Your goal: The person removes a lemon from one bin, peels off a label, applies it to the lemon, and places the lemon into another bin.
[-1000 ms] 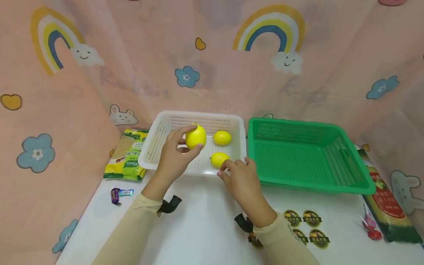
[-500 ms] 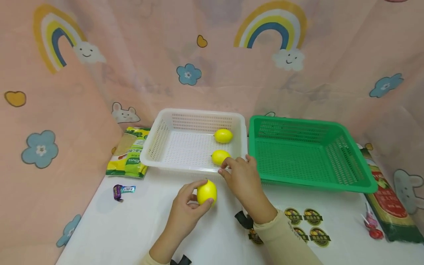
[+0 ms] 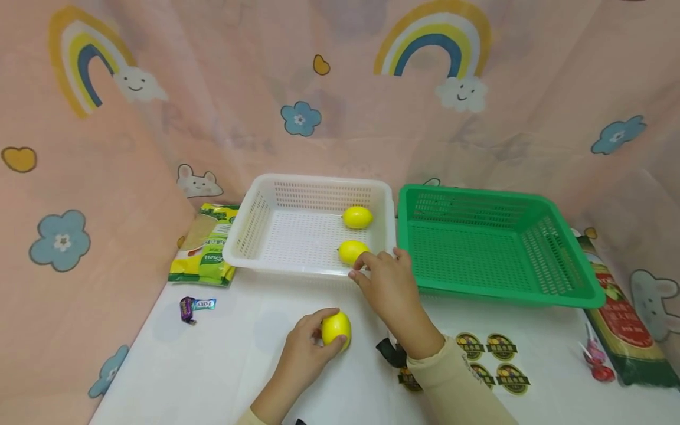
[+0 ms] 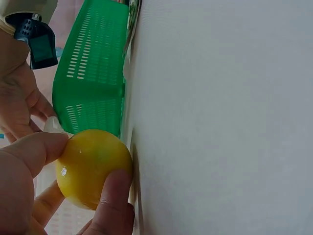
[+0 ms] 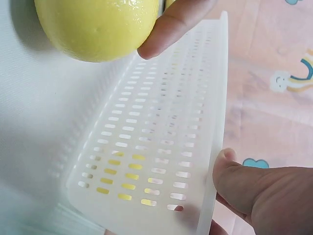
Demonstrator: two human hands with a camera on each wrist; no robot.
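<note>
Lemon [image 3: 336, 328] gripped by curled left hand [image 3: 308, 351] on table, right hand [image 3: 388, 283] clutching white basket [image 3: 249, 227] rim

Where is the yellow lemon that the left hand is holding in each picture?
Head view: the yellow lemon sits low and centre, on the white table.
Left wrist view: the lemon is lower left, between thumb and finger.
Right wrist view: it is not in it.
Shared landmark: the white plastic basket.
</note>
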